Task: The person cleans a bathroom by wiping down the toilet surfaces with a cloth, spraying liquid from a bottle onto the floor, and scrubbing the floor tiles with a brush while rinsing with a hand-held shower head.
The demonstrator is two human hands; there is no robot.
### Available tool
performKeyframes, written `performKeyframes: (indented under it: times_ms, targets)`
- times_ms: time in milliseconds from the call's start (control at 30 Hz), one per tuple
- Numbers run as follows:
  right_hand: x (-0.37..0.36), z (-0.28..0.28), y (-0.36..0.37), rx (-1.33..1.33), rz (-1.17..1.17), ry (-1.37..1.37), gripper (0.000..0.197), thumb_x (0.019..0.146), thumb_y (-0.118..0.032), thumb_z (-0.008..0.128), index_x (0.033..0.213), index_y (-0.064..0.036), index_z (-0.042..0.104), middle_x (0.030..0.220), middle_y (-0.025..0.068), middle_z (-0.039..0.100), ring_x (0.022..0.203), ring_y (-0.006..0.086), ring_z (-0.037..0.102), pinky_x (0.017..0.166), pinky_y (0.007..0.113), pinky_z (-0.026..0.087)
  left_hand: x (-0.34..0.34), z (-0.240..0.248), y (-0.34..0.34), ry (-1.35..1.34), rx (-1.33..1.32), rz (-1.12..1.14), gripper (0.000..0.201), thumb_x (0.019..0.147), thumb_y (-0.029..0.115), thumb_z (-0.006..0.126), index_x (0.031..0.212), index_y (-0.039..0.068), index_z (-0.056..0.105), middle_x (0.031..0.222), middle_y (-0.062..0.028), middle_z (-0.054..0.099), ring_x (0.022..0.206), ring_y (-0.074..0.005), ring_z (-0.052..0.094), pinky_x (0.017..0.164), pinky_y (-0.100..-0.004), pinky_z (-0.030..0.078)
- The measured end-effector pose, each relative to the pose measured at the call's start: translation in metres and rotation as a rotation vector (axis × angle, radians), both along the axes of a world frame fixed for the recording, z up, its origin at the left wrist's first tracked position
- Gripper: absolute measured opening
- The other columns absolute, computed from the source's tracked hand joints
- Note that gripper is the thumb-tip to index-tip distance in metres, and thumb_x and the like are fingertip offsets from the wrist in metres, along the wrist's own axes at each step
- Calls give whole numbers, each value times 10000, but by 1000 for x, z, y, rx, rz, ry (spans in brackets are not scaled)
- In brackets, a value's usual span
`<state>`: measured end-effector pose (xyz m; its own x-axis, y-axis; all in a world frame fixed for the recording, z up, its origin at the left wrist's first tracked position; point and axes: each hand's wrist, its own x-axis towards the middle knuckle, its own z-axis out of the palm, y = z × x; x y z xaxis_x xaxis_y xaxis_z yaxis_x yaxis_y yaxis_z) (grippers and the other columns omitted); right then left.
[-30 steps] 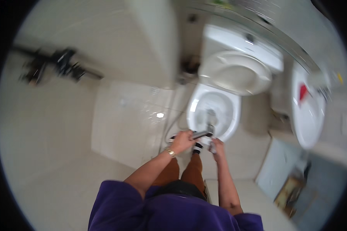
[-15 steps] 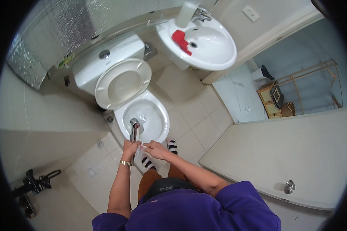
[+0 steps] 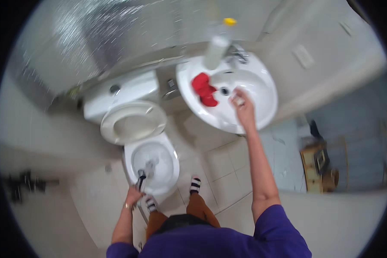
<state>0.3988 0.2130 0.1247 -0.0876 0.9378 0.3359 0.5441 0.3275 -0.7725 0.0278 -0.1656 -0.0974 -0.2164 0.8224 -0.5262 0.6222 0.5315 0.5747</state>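
My left hand (image 3: 134, 196) is closed round a chrome handheld sprayer (image 3: 140, 181), whose head hangs over the bowl of the white toilet (image 3: 175, 161). My right arm stretches out to the white washbasin (image 3: 268, 96). Over the basin, just right of the drain, my right hand (image 3: 244, 105) has its fingers curled in; a small pale thing seems to show between them, too blurred to name. A crumpled red cloth or glove (image 3: 205, 89) lies on the basin's left side, apart from that hand.
Behind the basin stand a pale bottle (image 3: 217, 52) and a chrome tap (image 3: 240, 54). The toilet seat (image 3: 133, 122) is raised. My feet are on the tiled floor (image 3: 223, 165) before the toilet. To the right, a wooden cabinet (image 3: 312, 170) shows beyond the doorway.
My right hand has left the spot beside my left hand and reached up and right over the basin. My left hand still grips the sprayer over the toilet. The view has shifted.
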Motion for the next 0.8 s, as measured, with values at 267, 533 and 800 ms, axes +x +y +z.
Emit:
performKeyframes:
  times_ms: [267, 533, 800]
  targets:
    - [1, -11, 251, 131, 28, 325, 750, 652, -232, 816, 1209, 49, 400, 1263, 230, 401, 1060, 256, 509, 888, 369, 447, 99, 15, 27, 17, 16, 345, 409, 573, 118, 668, 956, 2, 583, 892, -205, 627, 852, -343, 611, 749, -401, 495]
    - [-62, -35, 235, 208, -120, -3, 776, 584, -356, 842, 1065, 127, 473, 1110, 256, 534, 960, 303, 556, 851, 404, 459, 155, 22, -28, -7, -68, 584, 227, 595, 130, 643, 772, -7, 604, 776, -203, 627, 793, -345, 616, 726, -406, 499]
    - [-52, -27, 258, 392, -237, -143, 838, 520, -475, 828, 1061, 92, 531, 1049, 228, 581, 944, 355, 569, 869, 434, 454, 165, 9, -31, -59, 44, 752, 203, 655, 154, 607, 775, -10, 610, 790, -202, 629, 813, -352, 612, 734, -421, 495]
